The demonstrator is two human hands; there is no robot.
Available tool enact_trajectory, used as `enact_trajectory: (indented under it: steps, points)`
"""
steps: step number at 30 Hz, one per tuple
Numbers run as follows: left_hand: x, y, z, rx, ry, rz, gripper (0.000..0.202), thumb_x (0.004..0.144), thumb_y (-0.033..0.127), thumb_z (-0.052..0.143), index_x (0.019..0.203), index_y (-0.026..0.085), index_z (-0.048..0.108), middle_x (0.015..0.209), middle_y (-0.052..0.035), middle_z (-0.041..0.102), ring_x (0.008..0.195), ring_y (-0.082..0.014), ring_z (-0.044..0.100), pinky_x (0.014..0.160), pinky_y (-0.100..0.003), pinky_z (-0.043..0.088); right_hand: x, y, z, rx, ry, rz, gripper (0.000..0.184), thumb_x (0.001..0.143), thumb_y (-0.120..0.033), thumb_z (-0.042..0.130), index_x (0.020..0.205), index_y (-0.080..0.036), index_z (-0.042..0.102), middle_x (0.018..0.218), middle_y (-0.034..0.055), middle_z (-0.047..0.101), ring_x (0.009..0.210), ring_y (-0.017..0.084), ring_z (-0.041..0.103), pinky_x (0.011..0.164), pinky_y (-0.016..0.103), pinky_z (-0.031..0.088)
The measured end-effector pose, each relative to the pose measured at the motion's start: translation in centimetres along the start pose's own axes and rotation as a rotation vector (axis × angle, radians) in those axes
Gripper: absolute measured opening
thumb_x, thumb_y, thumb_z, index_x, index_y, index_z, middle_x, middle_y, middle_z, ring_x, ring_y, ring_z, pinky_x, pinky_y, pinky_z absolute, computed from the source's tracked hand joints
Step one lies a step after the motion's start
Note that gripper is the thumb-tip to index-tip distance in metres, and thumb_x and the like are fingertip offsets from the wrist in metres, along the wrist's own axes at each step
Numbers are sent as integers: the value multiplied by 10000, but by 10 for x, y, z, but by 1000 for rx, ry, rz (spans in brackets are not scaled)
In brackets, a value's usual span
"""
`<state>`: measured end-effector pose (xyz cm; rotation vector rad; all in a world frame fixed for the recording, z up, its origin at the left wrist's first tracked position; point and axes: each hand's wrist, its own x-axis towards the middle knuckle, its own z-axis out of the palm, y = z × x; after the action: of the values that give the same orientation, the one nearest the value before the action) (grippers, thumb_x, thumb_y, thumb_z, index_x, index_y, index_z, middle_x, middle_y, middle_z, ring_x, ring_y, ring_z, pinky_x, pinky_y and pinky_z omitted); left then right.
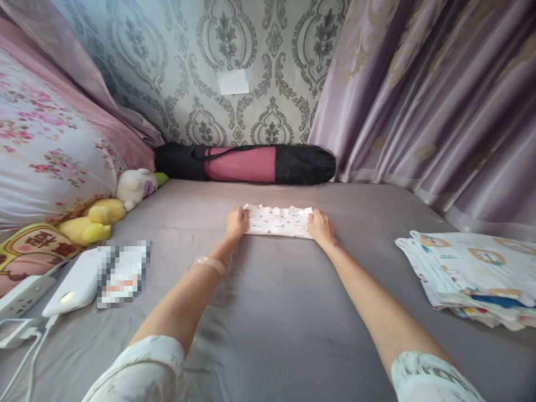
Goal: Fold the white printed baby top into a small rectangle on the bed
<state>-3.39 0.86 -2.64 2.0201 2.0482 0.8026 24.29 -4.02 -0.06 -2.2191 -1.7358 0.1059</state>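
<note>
While both arms stretch forward, left hand and right hand, well apart, each grip one end of a small white printed folded cloth | cloth lies flat near the far edge of the grey bedsheet | advice: probably best to keep edges aligned, tension even.

A blurry patch hides something on the bed. The pile of cloths runs off the right edge. Too small to tell if the fingers pinch the little cloth.
</note>
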Motion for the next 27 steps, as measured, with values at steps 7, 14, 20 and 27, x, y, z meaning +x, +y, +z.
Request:
enact_trajectory:
  steps: [7,14,20,27]
  points:
    - [4,3,-9,18,-68,-153,377,964,452,366,904,182,622,998,-153,691,966,-266,637,776,-331,446,3,-5,-2,59,-14,125,310,962,-253,367,1187,-116,531,1061,200,661,1004,301,645,806,378,473]
    - [6,2,-11,3,-44,-203,353,960,390,371,944,171,647,1038,-164,696,980,-269,638,787,-339,451,4,-6,-3,87,-1,185,312,941,-237,390,1186,-109,534,1052,211,661,1005,310,646,818,396,477]
    - [7,-5,-13,-85,-16,-174,353,962,398,363,947,201,656,985,-121,711,952,-246,643,777,-315,447,6,2,1,171,67,198,333,928,-254,379,1185,-147,562,1042,181,676,967,299,653,779,380,484]
    - [5,4,-12,14,-29,-190,330,950,369,374,914,191,649,992,-162,699,967,-301,641,795,-384,460,4,-3,1,136,53,219,336,932,-248,379,1187,-123,558,1064,213,663,1003,321,649,807,413,488]
